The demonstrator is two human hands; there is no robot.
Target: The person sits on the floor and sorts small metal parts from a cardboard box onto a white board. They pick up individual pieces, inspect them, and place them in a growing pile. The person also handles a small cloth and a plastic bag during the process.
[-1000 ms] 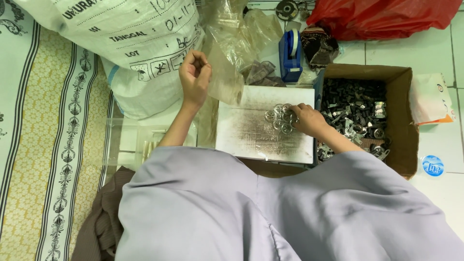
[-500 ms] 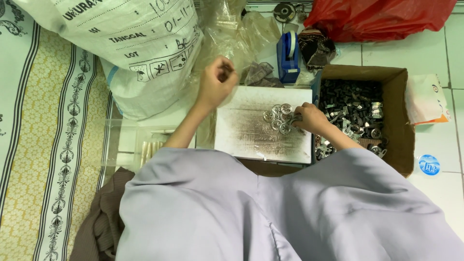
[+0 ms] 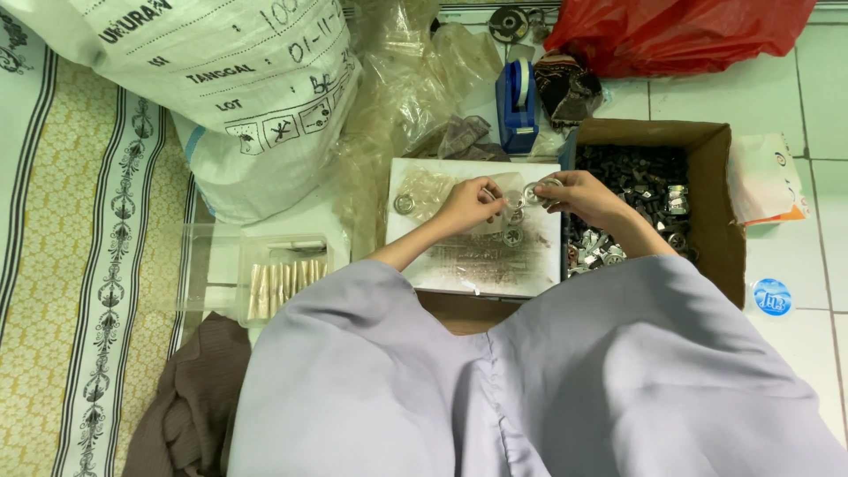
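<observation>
Two hands meet over a white board (image 3: 459, 265), fingertips close together. Left hand (image 3: 473, 203): fingers pinched narrow on the edge of a small clear bag (image 3: 505, 187). Right hand (image 3: 579, 196): fingers closed on a round metal part (image 3: 533, 193), held at the bag's mouth.

Loose on the board: one round metal part just near of the hands (image 3: 512, 237); another at the board's far left corner (image 3: 405, 204).

Right of the board, touching it: cardboard box (image 3: 711, 212) filled with dark and silvery metal parts.

Far side: blue tape dispenser (image 3: 517, 106), crumpled clear plastic (image 3: 415, 79), red plastic bag (image 3: 680, 26), large white woven sack (image 3: 221, 79).

Left: clear plastic tray (image 3: 283, 283) holding pale strips; patterned mat (image 3: 79, 265).

Step judged: bagging, part being fed into the pouch. Next move calls for the left fingers to keep the mouth spread while the right hand lets the part drop in; whether the mouth is open cannot be told.
</observation>
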